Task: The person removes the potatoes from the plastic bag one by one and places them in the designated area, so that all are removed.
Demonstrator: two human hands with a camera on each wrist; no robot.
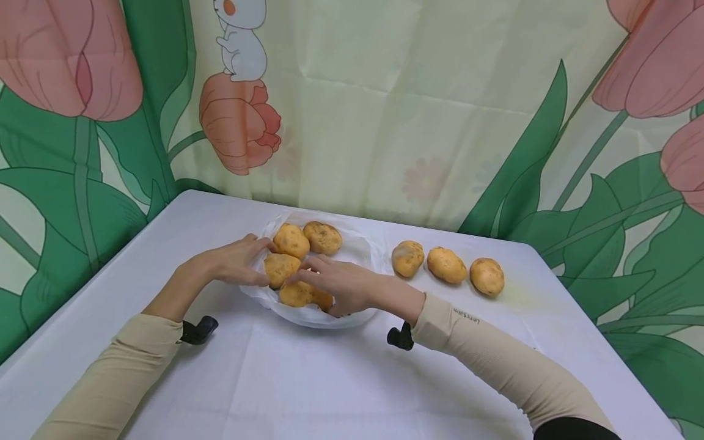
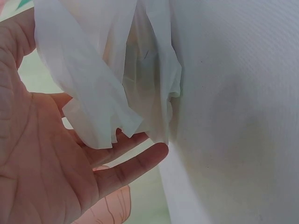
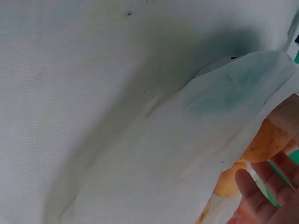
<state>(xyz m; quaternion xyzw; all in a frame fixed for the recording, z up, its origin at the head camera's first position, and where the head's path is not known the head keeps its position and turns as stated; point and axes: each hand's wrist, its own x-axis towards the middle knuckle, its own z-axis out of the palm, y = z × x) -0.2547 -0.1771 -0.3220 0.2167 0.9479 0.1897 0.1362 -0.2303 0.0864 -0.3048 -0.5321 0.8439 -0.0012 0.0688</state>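
A thin white plastic bag (image 1: 308, 319) stands spread open on the table with several potatoes (image 1: 291, 241) inside. My left hand (image 1: 233, 261) is at the bag's left rim, thumb and fingers spread beside a potato (image 1: 281, 269). In the left wrist view its visible fingers (image 2: 131, 172) are fairly straight, and the bag's edge hides some fingertips. From the right, my right hand (image 1: 348, 285) reaches over the rim and holds a potato (image 3: 265, 143) between thumb and fingers. Its last fingers stretch out loosely in the right wrist view.
Three potatoes lie in a row right of the bag: one nearest it (image 1: 407, 258), a middle one (image 1: 447, 265) and a far right one (image 1: 487, 277). A white cloth (image 1: 308, 391) covers the table. A tulip-printed curtain (image 1: 385, 122) hangs behind.
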